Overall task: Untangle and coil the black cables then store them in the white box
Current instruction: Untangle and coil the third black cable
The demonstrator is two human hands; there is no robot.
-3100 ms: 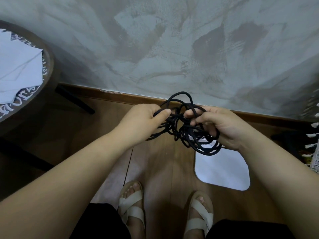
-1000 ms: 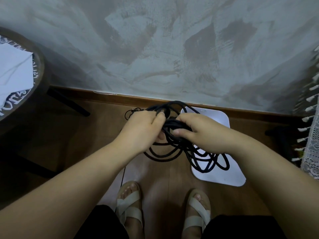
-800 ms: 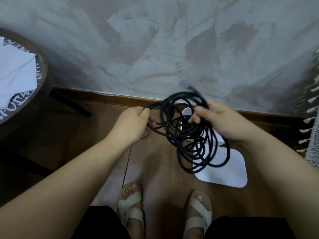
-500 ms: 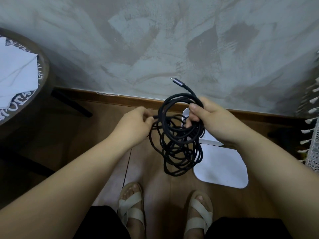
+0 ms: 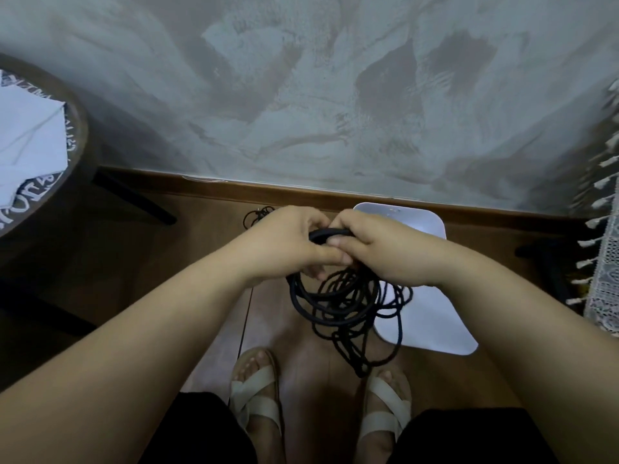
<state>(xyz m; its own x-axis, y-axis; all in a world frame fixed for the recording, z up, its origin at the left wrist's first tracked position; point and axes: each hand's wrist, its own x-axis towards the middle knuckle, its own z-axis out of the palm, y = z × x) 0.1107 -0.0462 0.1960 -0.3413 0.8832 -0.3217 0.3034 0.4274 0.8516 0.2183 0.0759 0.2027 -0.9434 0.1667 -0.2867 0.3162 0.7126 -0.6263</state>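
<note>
A person stands and looks down at two hands held close together, touching each other. The left hand has its fingers curled round the top of the black cables. The right hand is curled round the same spot, just beside the left one, so both hands grip the bunch. A short thick bit of cable shows between the two hands. Under the hands the cables hang down in many loose, messy loops. Some loops cross each other. The lowest loop hangs in front of the toes of the right sandal. The left sandal is just beside it on the brown wood floor. The white box lies on the floor near the wall, on the right side of the feet. Some loops hang in front of the box's left edge, but the cables are in the hands, not in the box. One more thin black cable lies on the floor by the wall, partly hidden behind the left hand. A round dark table stands far left with a white sheet on it. A lacy white cloth with tassels hangs at the far right.
</note>
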